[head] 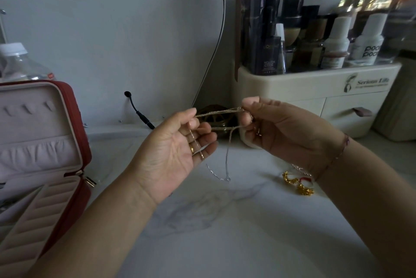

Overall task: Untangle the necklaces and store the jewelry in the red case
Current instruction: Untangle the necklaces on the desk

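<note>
pinched the chains [219,110] in both hands, raised above the table [225,232] near mid-view. nipped the upper strand between thumb and forefinger of the left hand [177,154], palm up, other fingers loosely curled with a thin strand trailing across them. gripped both gold strands with the right hand [286,131], at 3 o'clock of the left, thumb pressed on curled fingers. stretched the two strands almost level from hand to hand; let a silver loop dangle toward 6 o'clock, its tip at or just over the marble, cannot tell which.

had the case [74,120] open at 9 o'clock, lid upright, ring rolls bare, well apart from the hands. left the earrings [299,184] on the table at 5 o'clock, partly hidden by the right wrist. looked past the chains at a dark ribbed object [216,118] right behind them. noted an organizer [315,84] at 2 o'clock, packed with bottles [337,41], a cable [139,111] at 11 o'clock, a water bottle [20,64] behind the case.
</note>
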The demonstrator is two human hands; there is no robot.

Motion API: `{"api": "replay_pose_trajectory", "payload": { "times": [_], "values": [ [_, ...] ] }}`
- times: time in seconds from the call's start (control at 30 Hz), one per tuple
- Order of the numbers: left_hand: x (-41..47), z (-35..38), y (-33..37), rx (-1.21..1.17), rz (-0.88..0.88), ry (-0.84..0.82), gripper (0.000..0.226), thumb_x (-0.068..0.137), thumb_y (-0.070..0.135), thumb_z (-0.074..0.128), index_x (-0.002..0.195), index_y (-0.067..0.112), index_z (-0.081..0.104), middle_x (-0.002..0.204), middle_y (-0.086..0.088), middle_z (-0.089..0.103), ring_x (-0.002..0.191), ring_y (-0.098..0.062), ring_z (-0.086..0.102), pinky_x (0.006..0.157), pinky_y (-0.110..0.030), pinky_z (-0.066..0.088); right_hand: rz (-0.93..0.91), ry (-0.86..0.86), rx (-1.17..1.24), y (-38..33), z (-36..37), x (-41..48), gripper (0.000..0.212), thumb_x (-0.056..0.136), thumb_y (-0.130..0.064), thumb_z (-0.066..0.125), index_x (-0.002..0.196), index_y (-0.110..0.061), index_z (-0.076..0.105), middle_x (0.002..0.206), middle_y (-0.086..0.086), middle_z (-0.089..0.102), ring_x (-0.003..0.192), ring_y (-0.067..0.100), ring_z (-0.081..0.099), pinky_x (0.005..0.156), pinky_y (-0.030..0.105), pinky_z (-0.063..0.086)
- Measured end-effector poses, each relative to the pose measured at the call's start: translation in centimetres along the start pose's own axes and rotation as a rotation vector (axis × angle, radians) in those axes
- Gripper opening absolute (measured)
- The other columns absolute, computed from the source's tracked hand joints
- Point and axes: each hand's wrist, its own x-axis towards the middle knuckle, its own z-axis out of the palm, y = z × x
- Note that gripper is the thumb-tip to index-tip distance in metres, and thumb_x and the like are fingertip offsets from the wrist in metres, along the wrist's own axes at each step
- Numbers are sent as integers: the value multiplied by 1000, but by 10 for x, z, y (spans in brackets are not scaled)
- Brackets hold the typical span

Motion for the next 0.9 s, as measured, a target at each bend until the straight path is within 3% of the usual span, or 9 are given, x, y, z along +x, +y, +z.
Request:
{"api": "replay_pose_trajectory", "payload": {
  "times": [0.2,0.3,0.43,0.5,0.63,0.77,0.9],
  "values": [
    [1,0,0,-42,-6,38,39,75,40,62,46,22,44,64,0,56,66,-15,62,80,-33,53,-38,12,192,-2,3,-1,7,81,-15,56,74,-13,56,61,1,60,60,9,57,77,27,55],
    [1,0,-1,40,-11,19,40,73,42,67,47,23,43,65,0,58,64,-15,63,80,-34,50,-42,6,229,-2,5,-1,8,80,-15,56,74,-11,54,61,1,58,60,11,61,70,27,58],
    [-1,0,-7,207,-39,31,10,66,24,71,65,20,62,67,0,63,64,-12,62,75,-32,47,-26,26,249,-4,5,-1,6,78,-16,57,76,-12,53,60,0,55,55,10,60,53,21,54],
    [1,-1,-12,295,-58,74,5,71,14,67,70,16,62,69,-1,63,67,-12,62,73,-29,46,-4,32,247,-5,6,-2,5,78,-16,57,77,-14,53,59,-2,54,52,8,57,48,19,51],
    [3,-3,-16,369,-68,130,32,84,-2,59,60,18,54,67,2,65,67,-12,62,71,-26,49,27,44,245,-5,6,-2,4,77,-16,57,77,-14,53,60,-2,53,47,5,52,42,16,46],
    [3,-5,-17,362,-119,53,31,81,-2,63,65,20,50,76,-1,67,73,-14,64,59,-24,52,20,46,255,-7,4,-1,9,82,-16,54,73,-14,50,61,-2,51,42,3,41,38,12,35],
    [-1,-2,-14,369,-201,16,18,76,1,65,70,16,56,80,-6,68,72,-17,66,70,-31,51,-10,43,210,-6,4,-2,11,84,-15,52,73,-15,50,61,-1,50,40,3,35,37,10,28]
  ]
}}
